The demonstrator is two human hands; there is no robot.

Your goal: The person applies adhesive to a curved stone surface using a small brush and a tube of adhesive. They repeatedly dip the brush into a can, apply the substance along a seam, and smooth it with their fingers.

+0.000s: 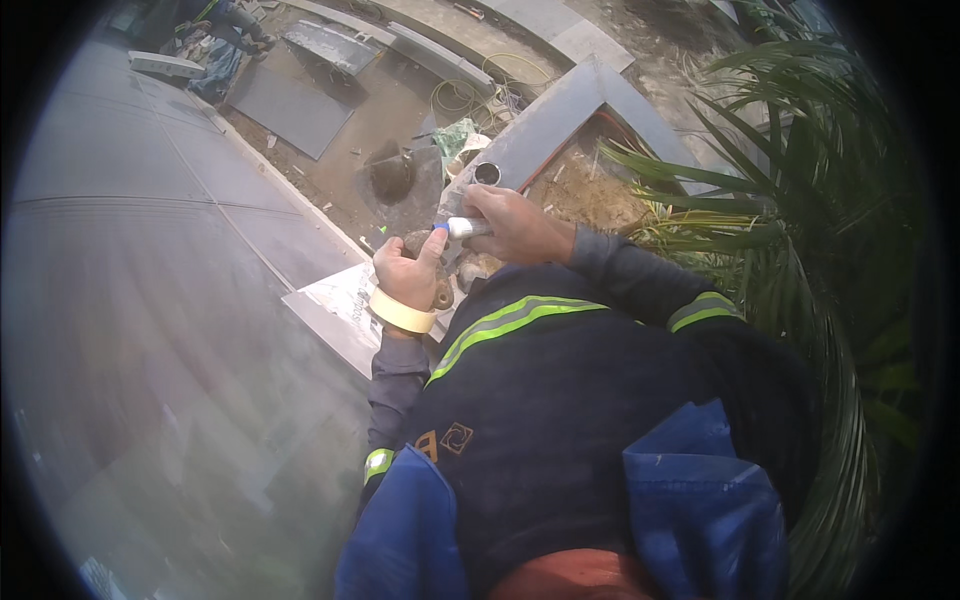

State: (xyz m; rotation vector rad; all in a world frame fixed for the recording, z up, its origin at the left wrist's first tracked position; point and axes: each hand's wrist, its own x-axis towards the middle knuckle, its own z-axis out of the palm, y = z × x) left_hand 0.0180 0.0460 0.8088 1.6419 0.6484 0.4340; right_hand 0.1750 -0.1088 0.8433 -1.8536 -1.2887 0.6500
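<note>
My right hand [515,222] is closed around a small white tube [466,228] with a blue cap [441,229], held level in front of my waist. The thumb of my left hand [405,270] meets the blue cap. Its other fingers are curled, partly hidden, beside a brownish rounded thing that I cannot make out. Around my left wrist sits a pale yellow roll of tape [402,312]. Just beyond my right hand stands a round open tin [487,174], dark inside.
Grey slabs [575,105] form a corner ahead, with sandy soil [590,190] inside. Palm fronds [790,200] crowd the right. Large smooth panels [150,250] cover the left. A bucket-like dark hole [389,177], cables [460,97] and a loose sheet [290,108] lie farther off. Another person [235,22] is at far left.
</note>
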